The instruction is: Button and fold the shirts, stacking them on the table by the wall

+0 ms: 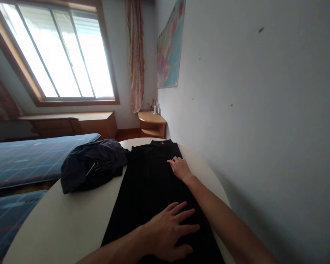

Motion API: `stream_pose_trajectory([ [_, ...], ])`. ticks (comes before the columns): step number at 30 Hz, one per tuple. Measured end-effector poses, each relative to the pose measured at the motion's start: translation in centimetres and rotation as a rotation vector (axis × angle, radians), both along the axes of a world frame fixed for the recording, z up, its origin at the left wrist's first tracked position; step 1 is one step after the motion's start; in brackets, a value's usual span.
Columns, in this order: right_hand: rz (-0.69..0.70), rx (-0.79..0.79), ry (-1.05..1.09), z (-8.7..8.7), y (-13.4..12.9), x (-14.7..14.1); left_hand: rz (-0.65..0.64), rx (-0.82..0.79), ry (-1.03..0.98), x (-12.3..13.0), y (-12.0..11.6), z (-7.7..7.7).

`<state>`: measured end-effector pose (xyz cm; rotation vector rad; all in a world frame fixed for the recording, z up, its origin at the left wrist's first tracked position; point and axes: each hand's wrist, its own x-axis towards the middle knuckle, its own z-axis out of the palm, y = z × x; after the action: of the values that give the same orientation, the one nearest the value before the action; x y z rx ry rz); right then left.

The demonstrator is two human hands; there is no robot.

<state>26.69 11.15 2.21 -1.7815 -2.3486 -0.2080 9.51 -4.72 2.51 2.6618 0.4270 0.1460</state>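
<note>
A black shirt (pixel 151 183) with a collar at its far end lies spread lengthwise on a round white table (pixel 71 220). A small pale label shows at the collar. Over the near part of the cloth, my left hand (pixel 170 227) is open, palm down, with its fingers spread to the right. My right hand (pixel 180 168) rests farther up, at the shirt's right side near the collar. Its fingers are stretched out on the fabric, and nothing shows in them. The shirt's near end runs out of view below my left hand.
A rumpled dark pile of clothes (pixel 95 165) sits on the table's left side, touching the shirt. Left of the table are blue plaid mattresses (pixel 38 157). A white wall (pixel 264 146) stands close on the right. A small wooden corner shelf (pixel 152 118) is beyond the table.
</note>
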Motion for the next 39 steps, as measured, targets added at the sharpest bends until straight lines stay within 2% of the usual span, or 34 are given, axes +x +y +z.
stream_pose_trajectory([
  [6, 0.038, 0.046, 0.019, 0.2, 1.0, -0.6, -0.007, -0.022, -0.014, -0.1, 0.0, 0.8],
  [11, 0.066, 0.043, 0.104, -0.7, 1.3, -0.5, -0.011, -0.007, -0.019, -0.1, 0.0, 0.3],
  [14, 0.015, 0.014, 0.157, -1.5, 2.0, -0.5, 0.036, 0.041, -0.011, 0.0, 0.1, -0.6],
  [18, -0.113, -0.131, 0.148, -2.2, 3.0, -0.7, 0.047, 0.072, 0.02, 0.1, 0.0, -1.3],
  [21, -0.136, -0.184, 0.134, -2.4, 3.2, -0.9, 0.046, 0.076, 0.026, 0.2, -0.2, -0.5],
  [24, -0.129, -0.173, 0.133, -2.5, 2.9, -0.6, 0.055, 0.071, 0.009, 0.5, -0.7, 0.7],
  [28, -0.137, -0.152, 0.131, -2.7, 2.8, 0.8, 0.062, 0.015, 0.0, 1.9, -1.3, 1.3],
  [34, -0.133, -0.162, 0.1, -3.0, 3.1, 4.4, 0.043, 0.02, -0.01, 4.6, -1.6, 1.1],
  [37, -0.155, -0.157, 0.085, -3.2, 3.2, 6.0, 0.004, -0.014, -0.04, 4.9, -0.5, 1.0],
  [39, -0.164, -0.145, 0.082, -3.2, 3.3, 6.8, 0.065, 0.002, -0.066, 4.2, 1.1, 0.8],
])
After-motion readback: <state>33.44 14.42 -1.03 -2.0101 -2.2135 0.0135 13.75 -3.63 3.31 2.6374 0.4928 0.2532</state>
